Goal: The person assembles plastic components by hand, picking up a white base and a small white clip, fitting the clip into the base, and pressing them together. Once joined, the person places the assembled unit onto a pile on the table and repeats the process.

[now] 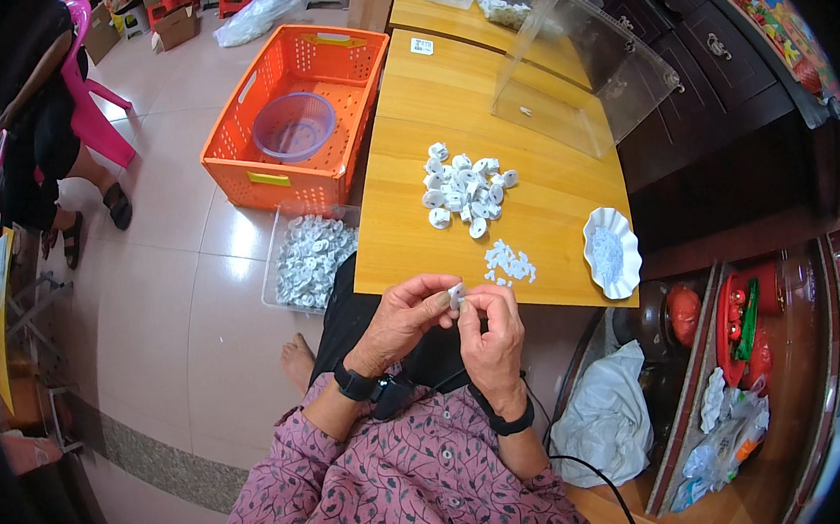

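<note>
Just off the near edge of the wooden table [408, 234], both hands meet over my lap. My left hand [400, 317] pinches a small white plastic part [456, 295] between thumb and fingertips. On the part's other side, the fingertips of my right hand [492, 340] press against it; whether they also hold a smaller piece is hidden. A pile of white round plastic parts [469, 192] lies on the table ahead. Nearer to my hands is a small heap of tiny white pieces [510, 262]. A white scalloped dish [632, 271] of small pale-blue pieces stands at the right corner.
An orange crate [228, 168] with a purple plastic bowl [294, 130] stands left of the table. Below it is a clear bin of white parts [313, 265]. A clear plastic box [582, 75] sits at the far right. At left, a person [40, 123] sits on a pink chair [98, 119].
</note>
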`<action>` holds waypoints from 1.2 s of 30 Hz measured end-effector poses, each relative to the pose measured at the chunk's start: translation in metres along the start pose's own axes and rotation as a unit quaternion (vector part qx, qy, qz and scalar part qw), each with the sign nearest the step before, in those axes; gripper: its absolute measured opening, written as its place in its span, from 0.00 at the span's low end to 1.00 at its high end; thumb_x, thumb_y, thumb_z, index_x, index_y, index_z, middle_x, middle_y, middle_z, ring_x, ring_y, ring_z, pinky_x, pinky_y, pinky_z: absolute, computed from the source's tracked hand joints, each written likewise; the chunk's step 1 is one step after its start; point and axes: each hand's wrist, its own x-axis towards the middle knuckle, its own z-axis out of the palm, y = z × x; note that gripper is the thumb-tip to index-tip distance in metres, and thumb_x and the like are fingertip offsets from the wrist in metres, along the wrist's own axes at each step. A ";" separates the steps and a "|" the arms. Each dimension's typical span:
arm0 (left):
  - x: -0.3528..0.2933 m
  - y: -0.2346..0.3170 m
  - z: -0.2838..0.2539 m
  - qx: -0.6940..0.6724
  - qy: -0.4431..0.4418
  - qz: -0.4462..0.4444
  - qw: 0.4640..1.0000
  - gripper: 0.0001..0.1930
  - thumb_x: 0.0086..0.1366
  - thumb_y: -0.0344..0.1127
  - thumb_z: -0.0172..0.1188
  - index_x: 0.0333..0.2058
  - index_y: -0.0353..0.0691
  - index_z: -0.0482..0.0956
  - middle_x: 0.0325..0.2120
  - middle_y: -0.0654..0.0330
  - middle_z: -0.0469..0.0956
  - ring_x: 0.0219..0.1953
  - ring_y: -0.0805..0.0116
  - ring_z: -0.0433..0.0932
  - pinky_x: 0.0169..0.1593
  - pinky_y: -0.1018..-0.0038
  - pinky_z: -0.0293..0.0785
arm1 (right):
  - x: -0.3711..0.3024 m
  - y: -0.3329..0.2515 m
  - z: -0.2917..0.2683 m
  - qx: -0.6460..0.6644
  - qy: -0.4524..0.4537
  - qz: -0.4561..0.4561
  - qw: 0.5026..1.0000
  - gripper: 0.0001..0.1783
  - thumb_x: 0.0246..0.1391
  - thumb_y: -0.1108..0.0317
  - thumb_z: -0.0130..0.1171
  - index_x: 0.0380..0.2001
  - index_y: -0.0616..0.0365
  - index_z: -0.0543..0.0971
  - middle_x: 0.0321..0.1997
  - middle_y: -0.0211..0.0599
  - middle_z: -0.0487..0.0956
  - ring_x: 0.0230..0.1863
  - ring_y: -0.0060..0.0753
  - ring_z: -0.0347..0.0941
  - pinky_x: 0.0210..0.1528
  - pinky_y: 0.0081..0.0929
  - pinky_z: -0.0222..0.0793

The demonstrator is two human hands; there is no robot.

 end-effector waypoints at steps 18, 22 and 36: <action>-0.003 -0.002 0.001 0.010 0.013 0.009 1.000 0.13 0.71 0.29 0.60 0.53 0.34 0.79 0.43 0.59 0.82 0.40 0.73 0.81 0.45 0.77 0.80 | 0.000 -0.001 0.005 -0.038 0.010 -0.056 0.998 0.04 0.60 0.78 0.56 0.37 0.62 0.71 0.41 0.48 0.72 0.35 0.49 0.76 0.36 0.41 0.75; -0.003 -0.004 0.000 0.022 0.013 0.013 1.000 0.13 0.71 0.29 0.60 0.53 0.34 0.79 0.43 0.59 0.82 0.40 0.73 0.80 0.45 0.77 0.80 | -0.001 -0.003 0.007 -0.044 0.014 -0.056 0.997 0.04 0.61 0.78 0.56 0.37 0.62 0.71 0.41 0.48 0.72 0.35 0.49 0.76 0.36 0.41 0.75; -0.004 -0.003 0.003 0.006 0.007 0.018 1.000 0.14 0.71 0.29 0.60 0.53 0.33 0.78 0.43 0.59 0.81 0.40 0.73 0.80 0.45 0.77 0.79 | -0.001 -0.005 0.006 -0.024 0.025 -0.048 0.998 0.04 0.60 0.79 0.56 0.34 0.62 0.71 0.40 0.48 0.72 0.37 0.49 0.75 0.37 0.42 0.74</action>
